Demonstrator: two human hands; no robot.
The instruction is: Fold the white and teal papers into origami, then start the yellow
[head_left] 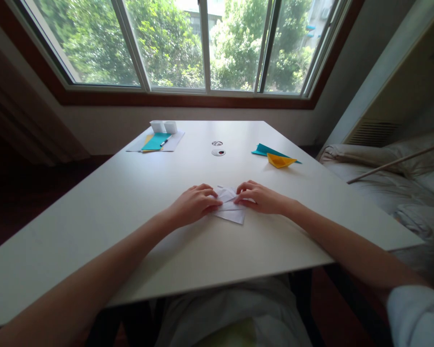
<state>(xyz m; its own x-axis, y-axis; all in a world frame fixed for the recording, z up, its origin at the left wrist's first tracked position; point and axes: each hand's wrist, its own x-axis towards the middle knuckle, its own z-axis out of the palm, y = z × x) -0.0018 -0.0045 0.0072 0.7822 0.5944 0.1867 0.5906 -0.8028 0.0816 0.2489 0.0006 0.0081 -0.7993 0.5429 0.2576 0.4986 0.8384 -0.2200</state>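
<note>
A partly folded sheet of white paper (230, 215) lies on the white table between my two hands. Several creased layers and flaps show on its upper part, and a flat pointed corner sticks out toward me. My left hand (198, 204) grips its left edge, with thumb and curled fingers pressed onto the paper. From the other side, my right hand (259, 197) pinches the upper right edge between thumb and fingers. Parts of both side edges are hidden under the fingertips.
Beyond my right hand sit a yellow paper boat (281, 161) and a teal folded paper plane (266, 150). Far left are teal paper (155, 142), other sheets, a pen (165, 142) and two small white containers (170, 127). Round discs (219, 153) lie mid-table (104, 221).
</note>
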